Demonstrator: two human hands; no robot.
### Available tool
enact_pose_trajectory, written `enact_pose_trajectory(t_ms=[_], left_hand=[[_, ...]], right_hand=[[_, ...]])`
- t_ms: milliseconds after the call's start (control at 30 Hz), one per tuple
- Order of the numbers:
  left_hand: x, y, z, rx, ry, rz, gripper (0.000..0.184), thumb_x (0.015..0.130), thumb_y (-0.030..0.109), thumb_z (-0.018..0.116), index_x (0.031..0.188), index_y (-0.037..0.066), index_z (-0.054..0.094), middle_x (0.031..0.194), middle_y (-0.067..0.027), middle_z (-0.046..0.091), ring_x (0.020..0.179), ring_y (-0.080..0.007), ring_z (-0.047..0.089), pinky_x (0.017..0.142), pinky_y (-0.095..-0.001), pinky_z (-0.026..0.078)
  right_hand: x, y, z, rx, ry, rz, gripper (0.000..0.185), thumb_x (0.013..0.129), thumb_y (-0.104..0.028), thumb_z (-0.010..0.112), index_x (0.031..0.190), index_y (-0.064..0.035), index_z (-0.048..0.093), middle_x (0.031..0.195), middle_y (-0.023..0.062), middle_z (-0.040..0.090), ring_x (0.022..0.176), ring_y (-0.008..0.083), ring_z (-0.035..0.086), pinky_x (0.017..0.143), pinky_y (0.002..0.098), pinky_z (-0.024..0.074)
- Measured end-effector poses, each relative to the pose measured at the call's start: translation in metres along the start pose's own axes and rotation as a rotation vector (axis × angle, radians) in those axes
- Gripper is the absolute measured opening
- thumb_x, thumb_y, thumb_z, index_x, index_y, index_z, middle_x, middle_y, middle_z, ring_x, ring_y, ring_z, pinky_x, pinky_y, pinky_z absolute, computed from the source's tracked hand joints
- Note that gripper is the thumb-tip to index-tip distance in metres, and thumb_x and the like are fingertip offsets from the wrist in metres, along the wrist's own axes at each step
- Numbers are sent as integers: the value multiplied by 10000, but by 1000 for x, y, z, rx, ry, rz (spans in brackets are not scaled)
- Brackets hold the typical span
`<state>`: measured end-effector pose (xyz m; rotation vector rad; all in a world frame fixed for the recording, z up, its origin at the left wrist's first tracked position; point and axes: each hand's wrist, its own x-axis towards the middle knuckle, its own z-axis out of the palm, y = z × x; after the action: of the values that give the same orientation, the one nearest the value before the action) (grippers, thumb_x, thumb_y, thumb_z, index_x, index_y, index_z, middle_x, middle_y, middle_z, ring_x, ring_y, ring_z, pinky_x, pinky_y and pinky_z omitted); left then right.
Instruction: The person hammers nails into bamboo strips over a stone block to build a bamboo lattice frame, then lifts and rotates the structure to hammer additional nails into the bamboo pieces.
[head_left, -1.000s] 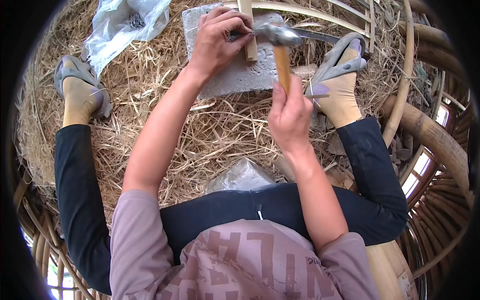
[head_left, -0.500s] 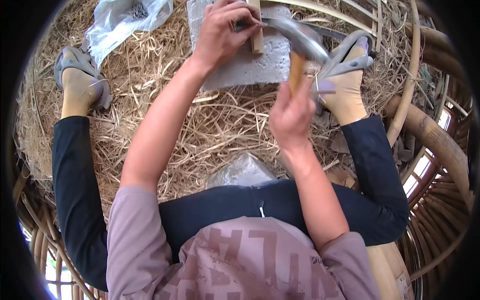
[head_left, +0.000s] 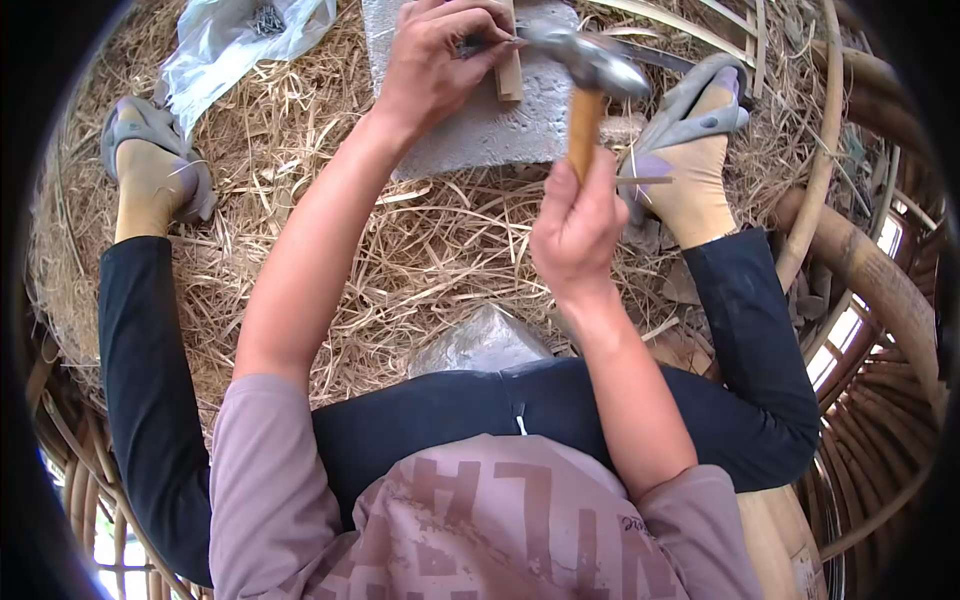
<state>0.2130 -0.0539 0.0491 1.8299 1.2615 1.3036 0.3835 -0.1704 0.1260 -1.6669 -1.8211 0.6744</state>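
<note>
My left hand [head_left: 445, 55] is closed in a pinch at the side of a pale bamboo strip [head_left: 509, 78]. Thin dark metal bits that look like nails show between its thumb and fingers; the fingers partly hide them. Beneath the strip lies a grey concrete block [head_left: 455, 145]. My right hand [head_left: 580, 225] grips the wooden handle of a hammer [head_left: 585, 120]. The hammer's metal head is over the block, its left end close to my left fingertips.
A clear plastic bag [head_left: 205, 65] with several nails [head_left: 268, 19] lies at upper left. Straw-like shavings [head_left: 440, 260] cover the ground. A wrapped, shiny lump [head_left: 480, 342] sits before my lap. Curved bamboo poles [head_left: 860, 260] stand at right, near my sandalled foot [head_left: 690, 170].
The hammer head, blurred before, shows more sharply and sits slightly higher and to the left. My left hand stays at the strip. The whole view has shifted a little.
</note>
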Motion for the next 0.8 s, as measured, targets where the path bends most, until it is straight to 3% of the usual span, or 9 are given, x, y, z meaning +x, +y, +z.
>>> enact_pose_trajectory(t_ms=[67,167,200,300,333,433,467,500,800], left_hand=[[-7,-5,-2,13,8,12,152,704,8,806,766,51,675,971,-44,731,991,-253,631,891,-390,474],[0,-7,3,40,10,75,143,708,8,802,771,49,680,966,-50,731,987,-256,632,870,-392,488],[-1,-5,1,24,4,59,140,711,9,801,770,48,680,965,-52,731,988,-257,633,870,-393,489],[-5,-1,-1,-8,3,-2,138,714,14,801,773,48,681,969,-54,732,997,-256,634,893,-398,483],[2,-2,0,-15,18,0,138,715,16,802,775,49,682,970,-54,732,1001,-255,634,905,-400,479],[-4,-2,-6,54,-2,41,132,735,32,803,778,46,679,977,-54,734,1016,-252,633,934,-403,469],[-9,0,-5,60,-7,25,134,737,36,807,777,49,680,977,-53,734,1019,-249,633,935,-403,469],[-7,1,-3,66,-7,20,136,740,41,811,777,52,681,978,-53,735,1021,-245,632,936,-402,468],[-4,-8,3,26,20,39,167,727,58,842,765,79,681,971,-27,737,1026,-227,629,950,-395,457]], right_hand=[[-6,0,7,64,81,24,138,1045,-132,548,1074,-5,501,650,168,601,566,361,677,468,438,476],[6,1,-2,-57,-87,39,145,1047,-139,553,1069,-6,501,646,169,604,577,357,685,472,426,496],[6,-2,-3,-43,42,-62,154,1046,-143,555,1016,-10,482,614,182,602,563,354,691,460,438,505],[7,-8,-3,-80,-123,152,143,1046,-140,552,1039,-10,493,620,174,609,557,330,691,457,436,496],[8,1,-2,-102,-139,70,123,1045,-120,547,1063,-9,496,629,170,612,554,304,692,451,425,489],[0,-1,2,17,82,-61,128,1037,-106,559,1039,-8,477,633,188,615,561,329,695,442,435,478],[-1,-4,3,40,78,-34,148,1025,-97,579,1026,-5,464,628,188,605,557,347,686,443,443,474],[6,-9,-1,-43,-142,142,163,1021,-104,589,1081,1,480,643,172,607,573,352,686,462,437,479],[5,-5,1,-103,-35,0,157,1015,-96,595,1082,2,493,655,202,621,600,389,696,487,456,493]])
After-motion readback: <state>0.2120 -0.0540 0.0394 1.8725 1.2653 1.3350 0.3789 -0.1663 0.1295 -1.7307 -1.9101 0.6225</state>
